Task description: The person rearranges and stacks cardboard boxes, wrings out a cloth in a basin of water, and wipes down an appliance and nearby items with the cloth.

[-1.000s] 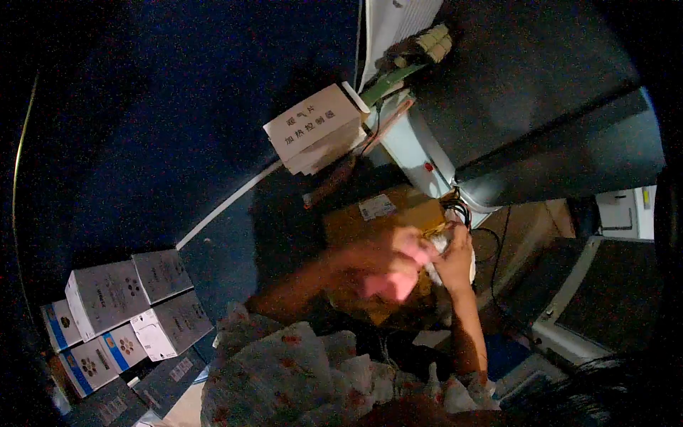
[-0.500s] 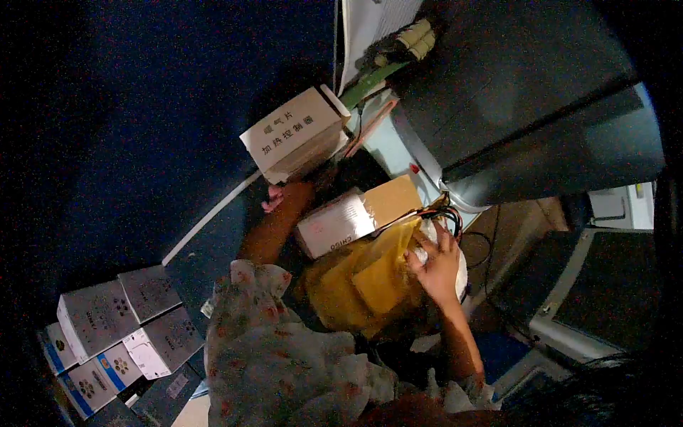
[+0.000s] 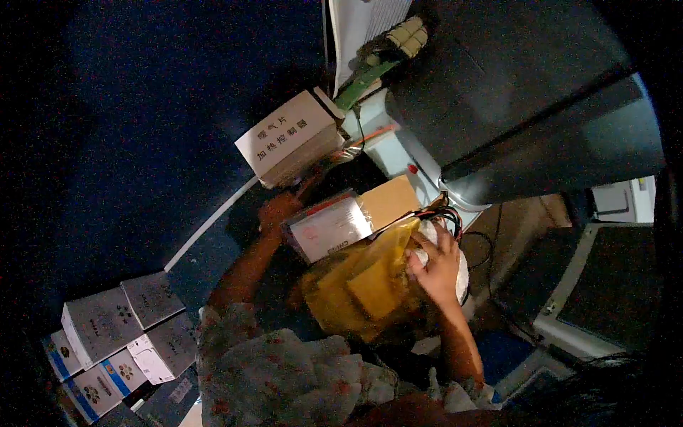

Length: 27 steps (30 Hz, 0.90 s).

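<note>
My left hand (image 3: 281, 211) is beside the lower edge of a white box with Chinese print (image 3: 281, 135), near a white-and-brown carton (image 3: 331, 228) partly under clear film. Its fingers are dark and blurred, and I cannot make out whether they hold anything. My right hand (image 3: 440, 267) has its fingers curled on the mouth of a translucent yellow bag (image 3: 366, 288), against a white rounded thing (image 3: 461, 274). Black and red wires (image 3: 445, 211) come out next to the bag's mouth. What the bag contains is unclear.
Several grey and white boxes (image 3: 103, 324) are stacked at the lower left. A large dark cylindrical object (image 3: 526, 107) fills the upper right. A green object (image 3: 366, 85) and a bundle of pale rolls (image 3: 408, 37) lie at the top. A grey-framed panel (image 3: 569, 285) stands at the right.
My left hand has drawn back from under the white box toward the lower left. The pink thing by my left wrist no longer shows. My right hand has barely moved.
</note>
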### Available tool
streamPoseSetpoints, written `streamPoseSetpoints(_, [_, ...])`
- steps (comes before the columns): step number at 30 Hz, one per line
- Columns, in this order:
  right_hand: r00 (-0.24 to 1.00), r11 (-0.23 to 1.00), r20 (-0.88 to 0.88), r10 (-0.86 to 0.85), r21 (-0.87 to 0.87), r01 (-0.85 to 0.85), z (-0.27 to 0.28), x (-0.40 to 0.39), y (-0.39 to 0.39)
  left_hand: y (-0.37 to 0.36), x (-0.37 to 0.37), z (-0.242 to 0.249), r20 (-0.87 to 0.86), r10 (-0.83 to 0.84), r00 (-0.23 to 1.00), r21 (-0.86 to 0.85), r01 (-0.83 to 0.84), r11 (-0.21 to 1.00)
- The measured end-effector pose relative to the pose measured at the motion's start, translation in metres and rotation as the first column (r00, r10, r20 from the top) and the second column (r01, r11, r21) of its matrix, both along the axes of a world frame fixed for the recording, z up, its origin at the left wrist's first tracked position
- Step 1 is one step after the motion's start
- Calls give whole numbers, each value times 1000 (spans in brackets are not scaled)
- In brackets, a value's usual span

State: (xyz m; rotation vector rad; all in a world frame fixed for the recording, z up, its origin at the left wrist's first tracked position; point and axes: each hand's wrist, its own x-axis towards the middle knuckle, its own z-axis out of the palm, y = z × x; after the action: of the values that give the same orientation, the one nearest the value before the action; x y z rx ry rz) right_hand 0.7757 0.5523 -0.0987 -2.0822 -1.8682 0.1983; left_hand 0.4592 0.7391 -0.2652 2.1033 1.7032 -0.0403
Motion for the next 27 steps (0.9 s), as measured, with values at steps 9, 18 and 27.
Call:
streamPoseSetpoints(9, [999,1000,29,-21,9,21,3,-4,5,-67,-34,174,194,564,803,-287,-503,815])
streamPoseSetpoints(18, [999,997,13,-40,62,39,3,-7,15,-120,-51,254,202,274,940,503,-340,795])
streamPoseSetpoints(27, [996,996,4,-93,17,93,12,-20,19,-150,-70,310,133,164,977,756,-207,621])
